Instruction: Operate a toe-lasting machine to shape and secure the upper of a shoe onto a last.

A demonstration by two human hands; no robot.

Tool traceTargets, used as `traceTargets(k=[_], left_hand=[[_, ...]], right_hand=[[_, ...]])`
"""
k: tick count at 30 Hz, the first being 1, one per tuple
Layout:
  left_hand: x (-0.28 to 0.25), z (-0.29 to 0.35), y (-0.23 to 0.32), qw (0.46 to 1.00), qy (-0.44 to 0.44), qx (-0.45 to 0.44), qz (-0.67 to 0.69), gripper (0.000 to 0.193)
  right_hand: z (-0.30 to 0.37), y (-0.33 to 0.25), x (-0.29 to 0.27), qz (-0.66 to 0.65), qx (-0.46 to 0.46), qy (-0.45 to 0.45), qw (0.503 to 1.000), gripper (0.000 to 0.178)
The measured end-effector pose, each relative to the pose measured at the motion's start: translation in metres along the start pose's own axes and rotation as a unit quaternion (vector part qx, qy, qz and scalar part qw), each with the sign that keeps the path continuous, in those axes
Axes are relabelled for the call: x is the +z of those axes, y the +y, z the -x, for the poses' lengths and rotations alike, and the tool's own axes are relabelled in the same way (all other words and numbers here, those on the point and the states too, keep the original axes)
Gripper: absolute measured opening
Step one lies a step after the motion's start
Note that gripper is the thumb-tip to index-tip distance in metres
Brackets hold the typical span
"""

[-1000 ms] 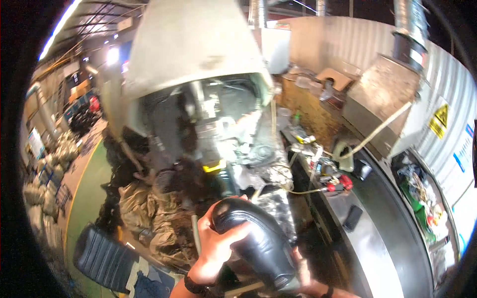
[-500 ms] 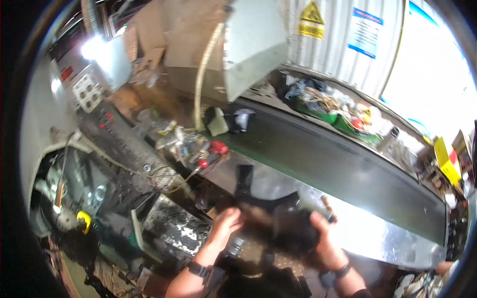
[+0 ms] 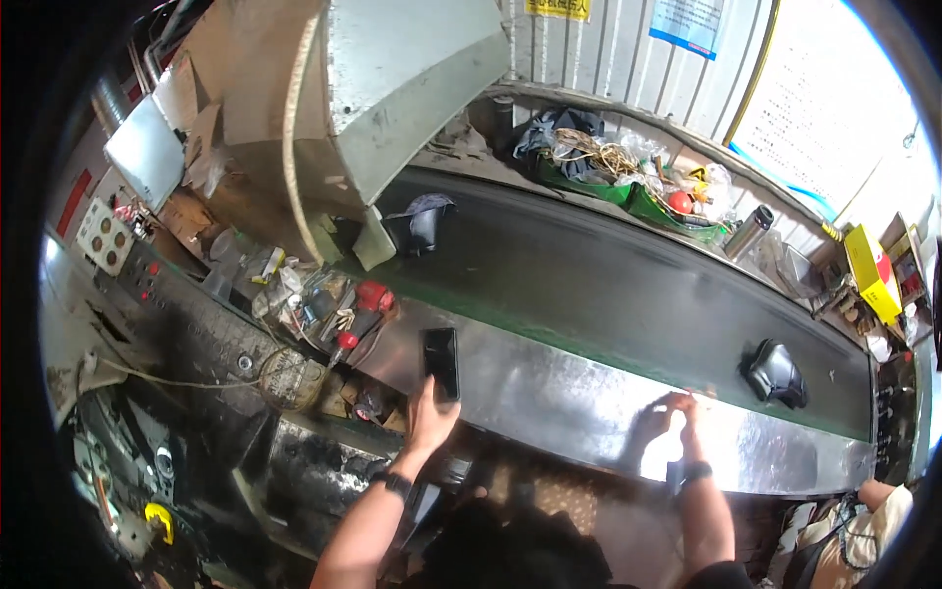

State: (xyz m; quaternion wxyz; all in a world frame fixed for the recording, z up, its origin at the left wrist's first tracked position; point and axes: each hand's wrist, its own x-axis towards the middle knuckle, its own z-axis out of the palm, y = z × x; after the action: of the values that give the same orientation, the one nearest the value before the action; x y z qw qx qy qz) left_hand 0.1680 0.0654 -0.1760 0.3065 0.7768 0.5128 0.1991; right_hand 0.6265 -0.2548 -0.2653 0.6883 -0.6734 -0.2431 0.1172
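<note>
My left hand (image 3: 429, 424) closes on the near end of a black smartphone-like slab (image 3: 442, 358), which lies over the metal ledge along the belt. Farther right, my right hand (image 3: 684, 416) is above the shiny part of the ledge (image 3: 579, 402), its fingers curled together. Whatever is in those fingers is too small to make out. Beyond it, a glossy black moulded part (image 3: 775, 374) rests on the dark conveyor belt (image 3: 589, 285). Another dark moulded piece (image 3: 424, 224) sits at the belt's left end, beside the metal hood.
A red-handled tool (image 3: 373, 295) lies among clutter left of the ledge. Green trays (image 3: 628, 194) with rope and plastic line the far side, near a metal flask (image 3: 750, 232). A yellow box (image 3: 871, 273) stands far right. Another person's arm (image 3: 876, 494) shows lower right.
The dark part that was between my hands has left them, and a black moulded part now lies on the right of the belt. My hands have moved apart, the left onto the slab.
</note>
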Motion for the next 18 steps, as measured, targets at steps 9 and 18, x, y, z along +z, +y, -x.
traceTargets(k=[9,18], left_hand=[[0.022,-0.099,-0.012,0.989,0.065,-0.064,-0.113,0.098],[-0.023,-0.263,0.016,0.993,0.103,0.041,-0.035,0.105]], right_hand=[[0.159,-0.132,0.148,0.219,0.113,-0.184,0.951,0.037],[0.149,-0.175,0.086,0.297,0.093,0.065,0.948,0.037]])
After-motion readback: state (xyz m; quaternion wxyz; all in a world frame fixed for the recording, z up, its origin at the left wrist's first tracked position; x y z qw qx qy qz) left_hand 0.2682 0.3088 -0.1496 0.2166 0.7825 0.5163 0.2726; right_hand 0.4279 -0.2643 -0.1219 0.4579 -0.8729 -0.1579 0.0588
